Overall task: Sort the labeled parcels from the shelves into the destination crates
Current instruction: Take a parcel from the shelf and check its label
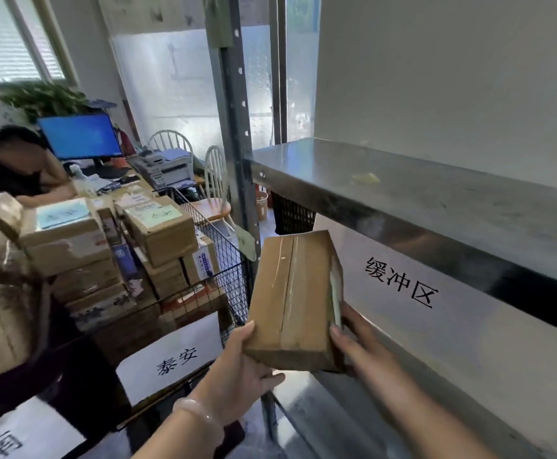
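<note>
Cardboard parcel (292,299), taped down its middle, is held between your hands. Your left hand (237,369) grips its near left corner, thumb on top. Your right hand (353,339) clasps its right edge. Left of your grip stands a wire crate (232,256) of boxes, and right of it a steel shelf (403,187).

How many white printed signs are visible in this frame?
3: the shelf sign, the wire-crate sign, and a cut-off sign at bottom left. Others may be hidden.
</note>
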